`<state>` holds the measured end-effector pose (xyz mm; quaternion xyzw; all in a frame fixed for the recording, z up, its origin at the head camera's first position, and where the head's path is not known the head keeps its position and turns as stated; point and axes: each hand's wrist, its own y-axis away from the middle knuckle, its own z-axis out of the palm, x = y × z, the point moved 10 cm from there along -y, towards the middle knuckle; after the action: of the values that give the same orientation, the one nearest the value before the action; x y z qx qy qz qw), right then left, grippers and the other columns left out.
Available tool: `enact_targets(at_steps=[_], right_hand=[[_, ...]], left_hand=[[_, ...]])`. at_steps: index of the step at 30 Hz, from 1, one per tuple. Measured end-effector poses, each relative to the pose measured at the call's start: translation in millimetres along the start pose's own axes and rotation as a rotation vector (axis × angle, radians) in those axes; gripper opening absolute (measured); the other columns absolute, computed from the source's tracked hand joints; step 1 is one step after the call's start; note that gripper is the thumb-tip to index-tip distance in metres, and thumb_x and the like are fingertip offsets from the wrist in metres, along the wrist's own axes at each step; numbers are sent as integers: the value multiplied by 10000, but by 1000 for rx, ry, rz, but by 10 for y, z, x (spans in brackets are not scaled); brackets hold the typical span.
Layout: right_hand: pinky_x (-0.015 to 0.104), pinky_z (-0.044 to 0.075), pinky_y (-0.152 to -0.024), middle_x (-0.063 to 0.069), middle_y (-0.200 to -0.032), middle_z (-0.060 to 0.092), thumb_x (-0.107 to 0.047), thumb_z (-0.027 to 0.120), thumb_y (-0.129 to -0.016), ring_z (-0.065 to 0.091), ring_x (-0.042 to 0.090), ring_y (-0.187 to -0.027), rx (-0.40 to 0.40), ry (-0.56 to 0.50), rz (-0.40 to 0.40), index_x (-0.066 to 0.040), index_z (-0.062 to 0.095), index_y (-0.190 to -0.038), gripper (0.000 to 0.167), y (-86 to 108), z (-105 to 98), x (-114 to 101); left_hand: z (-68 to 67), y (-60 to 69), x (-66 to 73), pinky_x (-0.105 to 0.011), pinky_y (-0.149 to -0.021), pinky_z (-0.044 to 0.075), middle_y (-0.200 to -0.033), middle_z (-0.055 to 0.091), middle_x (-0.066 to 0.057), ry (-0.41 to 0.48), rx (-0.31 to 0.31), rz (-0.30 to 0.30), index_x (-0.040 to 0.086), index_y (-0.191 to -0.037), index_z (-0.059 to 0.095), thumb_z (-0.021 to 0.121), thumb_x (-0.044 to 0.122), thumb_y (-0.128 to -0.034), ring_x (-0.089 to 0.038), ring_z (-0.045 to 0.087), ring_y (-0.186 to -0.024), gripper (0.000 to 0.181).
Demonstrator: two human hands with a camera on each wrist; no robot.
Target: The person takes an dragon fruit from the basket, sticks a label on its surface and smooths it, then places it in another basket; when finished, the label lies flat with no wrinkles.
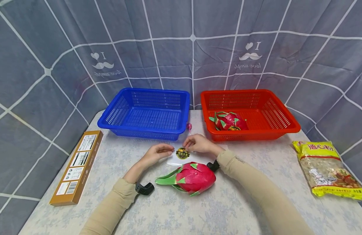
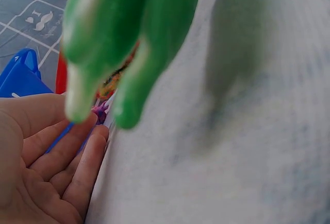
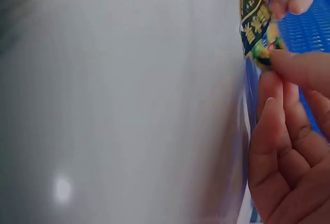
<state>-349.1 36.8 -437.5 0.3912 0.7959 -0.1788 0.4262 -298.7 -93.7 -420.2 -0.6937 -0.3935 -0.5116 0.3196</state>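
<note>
A round black and gold sticker [image 1: 182,153] stands over a white sheet [image 1: 174,160]. My right hand [image 1: 198,143] pinches its edge between thumb and fingers; the right wrist view shows the sticker [image 3: 256,26] tilted up in the grip of the right hand [image 3: 294,141]. My left hand [image 1: 155,155] is just left of the sticker, fingers relaxed, holding nothing. Nearer me lies a pink dragon fruit [image 1: 196,178], its green leaves pointing left; in the left wrist view the green tips [image 2: 131,95] hang close above the left hand [image 2: 51,157].
Behind stand a blue basket [image 1: 145,130] and a red basket [image 1: 257,134] with another dragon fruit [image 1: 230,120] in it. A lollipop [image 1: 189,126] lies between them. A long brown box [image 1: 78,166] is at the left, a yellow food bag [image 1: 327,169] at the right.
</note>
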Motion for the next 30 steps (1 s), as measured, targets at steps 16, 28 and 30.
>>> enact_targets(at_steps=[16, 28, 30], right_hand=[[253, 513, -703, 135, -904, 653, 30, 659, -835, 614, 169, -771, 294, -149, -171, 28, 639, -954, 120, 777, -505, -436], [258, 518, -728, 34, -964, 619, 80, 588, -848, 607, 167, -829, 211, -430, -250, 76, 551, -988, 145, 1299, -517, -575], [254, 515, -730, 39, -944, 613, 95, 587, -846, 606, 161, -821, 168, -459, -282, 78, 544, -972, 134, 1328, -490, -607]], left_hand=[[223, 100, 478, -371, -841, 498, -1090, 645, -174, -60, -27, 196, -60, -1109, 628, 595, 26, -899, -291, 600, -1016, 230], [930, 499, 999, -295, -868, 462, -1210, 541, 52, -664, -160, 543, 227, -1114, 664, 813, 502, -651, -84, 483, -1131, 559], [991, 500, 982, -302, -865, 464, -1234, 521, 33, -721, -160, 567, 232, -1140, 649, 795, 489, -684, -104, 471, -1149, 543]])
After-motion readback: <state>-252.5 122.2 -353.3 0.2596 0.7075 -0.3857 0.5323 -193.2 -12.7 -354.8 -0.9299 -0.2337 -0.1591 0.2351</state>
